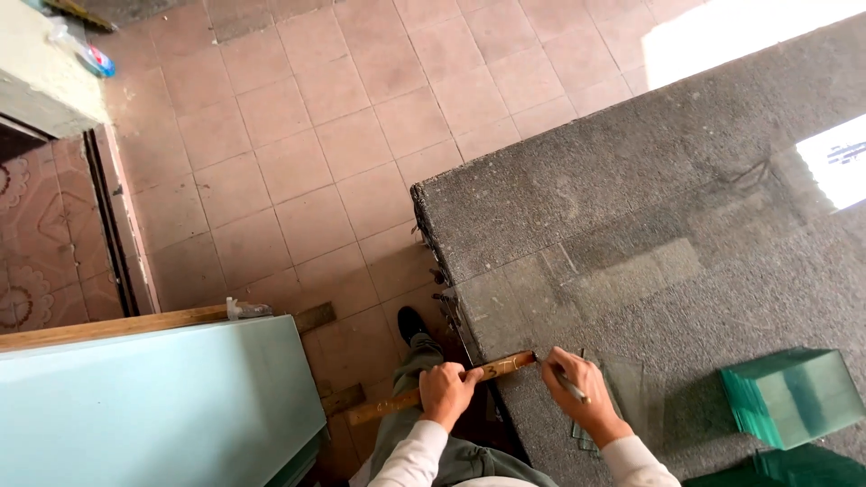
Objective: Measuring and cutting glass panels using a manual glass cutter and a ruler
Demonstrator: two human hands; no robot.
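Your left hand [445, 390] is curled closed over the wooden ruler [442, 388], fingers wrapped across its top and thumb toward the table edge. Your right hand [577, 390] is pinched tight on a thin pen-like cutting tool [566, 382], fingertips bunched; the tool's tip end sits just beside the ruler's far end.

The ruler's long axis runs from lower left to upper right. Its lower end hangs out past the table edge over your trouser leg [424, 361]; its upper end rests on the grey carpeted table [631, 180]. A clear glass sheet [622, 271] lies flat on that carpet, under the right hand.

A stack of greenish glass pieces [792, 395] sits to the right, well apart from your hands. A large pale glass pane [153, 406] leans at lower left over the tiled floor [316, 135].
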